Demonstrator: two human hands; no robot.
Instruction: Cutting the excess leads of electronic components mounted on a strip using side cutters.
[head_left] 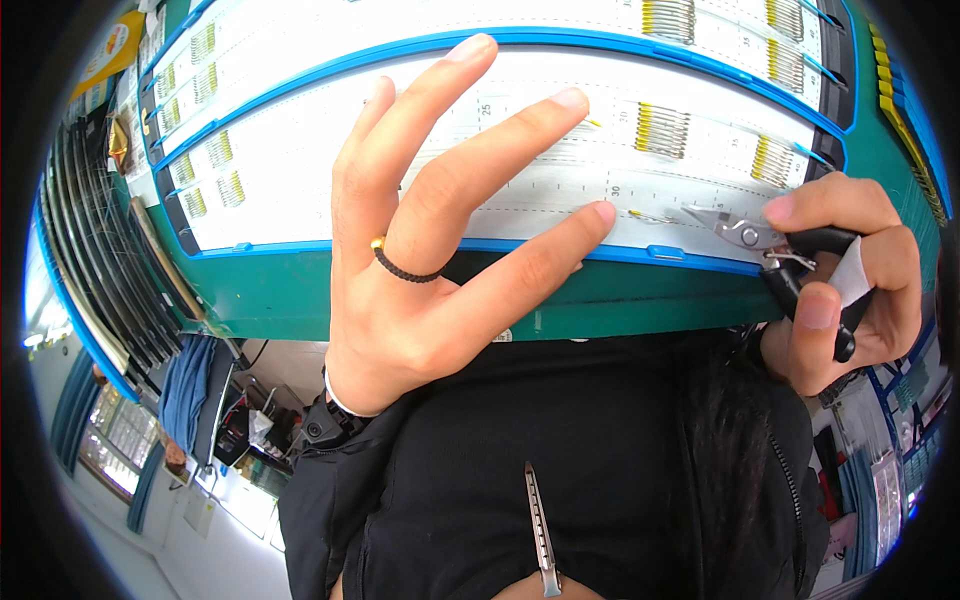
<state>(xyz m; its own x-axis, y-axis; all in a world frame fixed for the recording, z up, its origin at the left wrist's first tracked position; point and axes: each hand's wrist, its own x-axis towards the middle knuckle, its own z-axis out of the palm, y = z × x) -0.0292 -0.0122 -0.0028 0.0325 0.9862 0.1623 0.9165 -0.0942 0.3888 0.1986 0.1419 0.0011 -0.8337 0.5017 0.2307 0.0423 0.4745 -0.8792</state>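
My left hand [430, 230] spreads its fingers over a white marked board [540, 190] with a blue edge. Its thumb and fingers are apart. Beside the index fingertip a short yellow-tipped piece [595, 124] shows. In my right hand [850, 270] is a pair of nippers [750, 233] with black handles. Their metal jaws point left, low over the board, close to a thin loose piece with a yellow end [648, 216]. A white strip [853, 272] shows between the right hand's fingers and the nippers. Rows of thin yellow-tipped metal pieces [662, 132] are on the board.
Under the board lies a green mat [280, 300]. A second blue-edged board [560, 20] adjoins it at the far side. A stack of dark, curved-looking trays [100, 240] stands at the left. Yellow-and-blue edges [905, 130] show at the far right. A metal clip [540, 530] hangs against my black jacket.
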